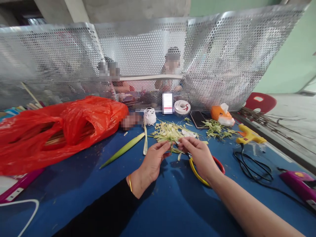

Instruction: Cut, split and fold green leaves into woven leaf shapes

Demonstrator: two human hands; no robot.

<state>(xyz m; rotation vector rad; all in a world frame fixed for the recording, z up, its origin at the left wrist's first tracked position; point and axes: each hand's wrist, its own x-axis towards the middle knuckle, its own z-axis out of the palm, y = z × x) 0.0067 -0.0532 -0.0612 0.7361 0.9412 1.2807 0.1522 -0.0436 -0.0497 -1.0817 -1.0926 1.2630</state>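
My left hand (152, 160) has its thumb and fingers pinched on a small green plant stem (171, 148) whose pale strips flare at the top. Close by on the right, my right hand (198, 154) is closed in a pinch near the stem's top; its fingertips hide what they hold, if anything. Behind both hands lies a pile of pale yellow-green plant strips (163, 129). Partly under my right hand, scissors with yellow and red handles (197, 172) rest on the blue table (158, 210). A long green husk-like leaf (123, 150) lies to the left.
A red plastic bag (61, 126) fills the left side. At the back are white twine (149, 116), a lit phone (167, 103), a ribbon roll (182, 107) and a tissue pack (221, 116). A yellow glue gun (251, 134) lies right. Behind mesh (143, 42), two people are visible.
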